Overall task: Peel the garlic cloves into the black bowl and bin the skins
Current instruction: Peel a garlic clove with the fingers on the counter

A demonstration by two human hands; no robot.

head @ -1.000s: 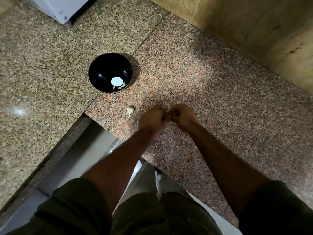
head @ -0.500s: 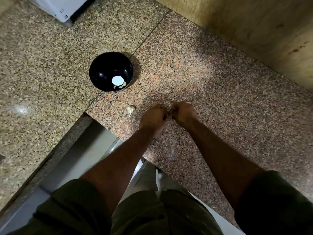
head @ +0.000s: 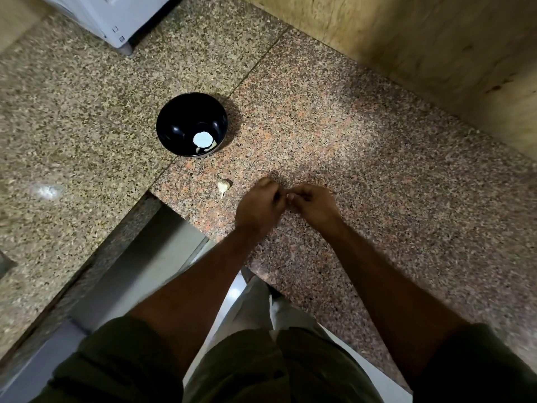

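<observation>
A person stood at a speckled granite surface [head: 363, 146] with both hands brought together just above it. The left hand [head: 258, 206] and the right hand [head: 312, 203] had their fingers curled inward, fingertips meeting over something small and pale at the point where the two hands touched; it was largely hidden by the fingers, and whether it was a garlic clove or a scrap of skin could not be told. A single unpeeled garlic clove [head: 224, 186] lay on the surface just to the left of the left hand, apart from it. Farther back and to the left sat the black bowl [head: 186, 117], upright, with a few pale peeled pieces [head: 207, 148] resting against its near inner wall beside a bright round reflection. A white appliance [head: 116, 16] stood on the surface at the far left corner, and a wooden panel [head: 436, 48] rose along the far right edge. The person's dark green sleeves [head: 116, 365] filled the bottom of the view, with the surface's cut-out edge below the left forearm.
</observation>
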